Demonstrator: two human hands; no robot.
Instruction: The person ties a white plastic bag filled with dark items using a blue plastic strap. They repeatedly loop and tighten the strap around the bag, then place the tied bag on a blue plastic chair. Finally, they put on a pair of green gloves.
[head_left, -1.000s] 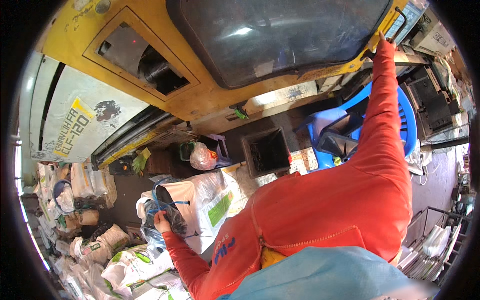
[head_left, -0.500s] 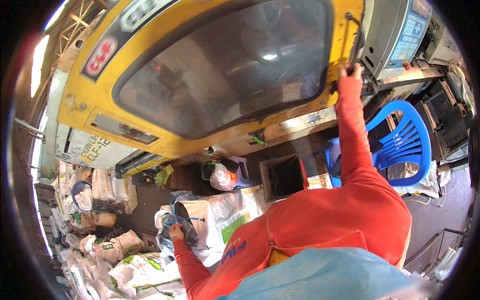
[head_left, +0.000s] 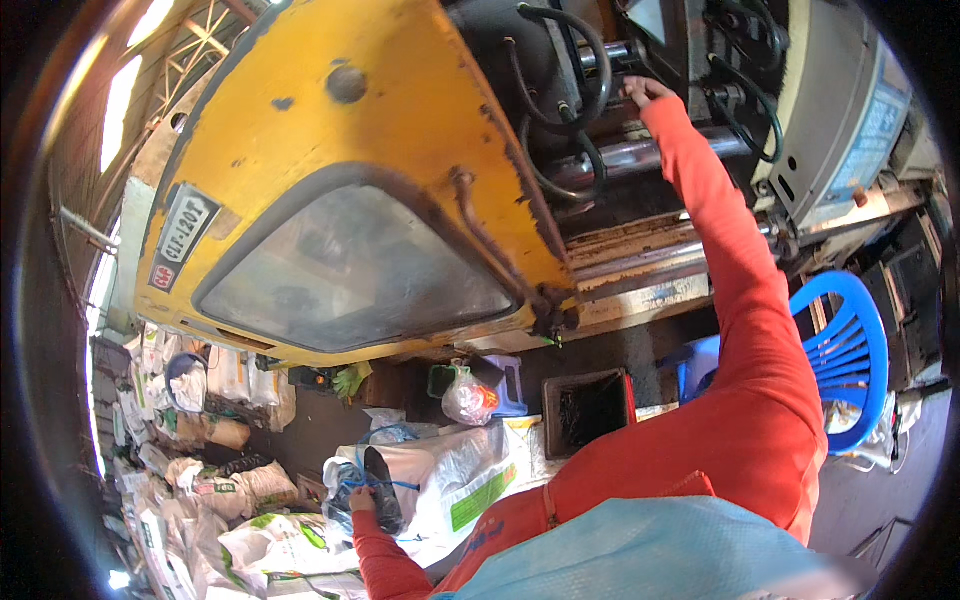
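Observation:
A yellow machine door [head_left: 400, 110] with a smoky window [head_left: 360, 275] stands slid to the left, and the machine's inside shows on its right. My right hand [head_left: 648, 92] reaches in among black hoses [head_left: 600, 75] and shiny steel bars [head_left: 640, 155]. Its fingers look apart, with nothing visible in them. Low on the left, my left hand [head_left: 362, 499] is closed at a clear plastic bag [head_left: 383, 512] with dark contents and a blue strap [head_left: 400, 485]. That bag rests against a white sack [head_left: 430, 470]; exactly what the fingers pinch is small.
A dark square bin [head_left: 588, 415] stands below the machine. The blue plastic chair [head_left: 860, 365] is at my right. Several filled sacks [head_left: 270, 490] crowd the left floor. A grey control box [head_left: 825, 130] flanks the opening on the right.
The yellow door has slid left, uncovering the machine's inside. My right hand has let go of the door's handle and moved up and left into the opening. My left hand stays at the bag.

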